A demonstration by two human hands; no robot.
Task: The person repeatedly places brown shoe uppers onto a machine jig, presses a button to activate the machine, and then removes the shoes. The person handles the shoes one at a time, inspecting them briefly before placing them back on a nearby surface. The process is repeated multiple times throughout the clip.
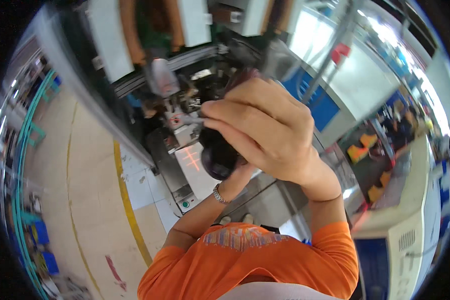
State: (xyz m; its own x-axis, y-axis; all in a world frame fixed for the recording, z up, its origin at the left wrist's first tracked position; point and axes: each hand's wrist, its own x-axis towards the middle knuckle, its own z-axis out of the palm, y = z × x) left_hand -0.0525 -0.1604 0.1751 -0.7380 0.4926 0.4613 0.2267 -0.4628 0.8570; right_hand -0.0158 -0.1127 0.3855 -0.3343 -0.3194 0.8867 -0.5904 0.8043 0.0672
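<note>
My right hand [267, 127] is raised close to the view, its thumb and fingers pinched together. From the fingertips a small grey, narrow-tipped piece [192, 120] sticks out to the left; its kind is blurred. Just below the pinch is a glossy black rounded part [219, 161]. My left hand [239, 181], with a metal-band watch [220, 194] at the wrist, comes up behind this part and appears closed on it. Most of the left fingers are hidden by the part and my right hand.
Beyond my hands is a machine bench with a white plate [197, 172] bearing red light lines, and a green button [185, 204]. A grey upright post [92, 95] stands left, beside a yellow-lined floor [130, 210]. A cream machine cabinet [407, 240] and orange-yellow pieces [362, 147] are right.
</note>
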